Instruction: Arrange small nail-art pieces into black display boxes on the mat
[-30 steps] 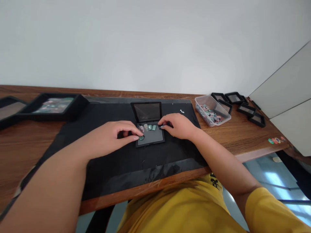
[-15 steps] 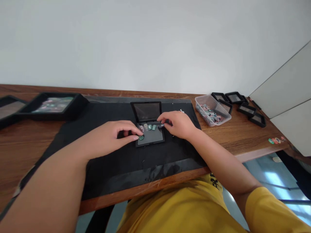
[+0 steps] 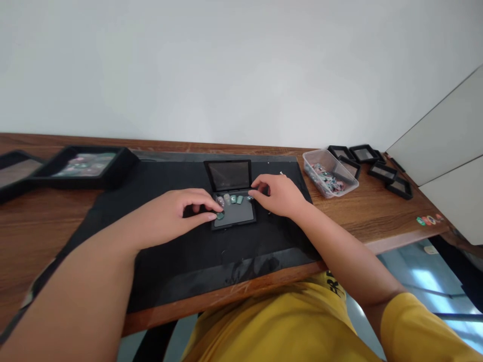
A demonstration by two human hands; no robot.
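A small black hinged case [image 3: 234, 219] lies with its lid raised on the black mat. Along the top of its grey inner pad runs a row of press-on nails [image 3: 233, 199], some pale and glittery, others green. My left hand [image 3: 188, 207] reaches over the case's left side, thumb and forefinger pinching a dark green press-on nail [image 3: 220, 215] at the pad's edge. At the row's right end sits a shiny press-on nail [image 3: 249, 198]. Just above it hovers my right hand [image 3: 277, 193], thumb and forefinger slightly apart with nothing visible between them.
A clear plastic tub [image 3: 330, 173] of loose nails stands to the right. Several black cases [image 3: 364, 152] lie beyond it. At far left, a larger black box [image 3: 85, 166] holds more nails. Small round stickers [image 3: 430, 219] are near the table's right front edge.
My right thumb and forefinger have let go of the shiny nail and lifted slightly off it. It stays at the row's right end. My left hand keeps its pinch on the green nail.
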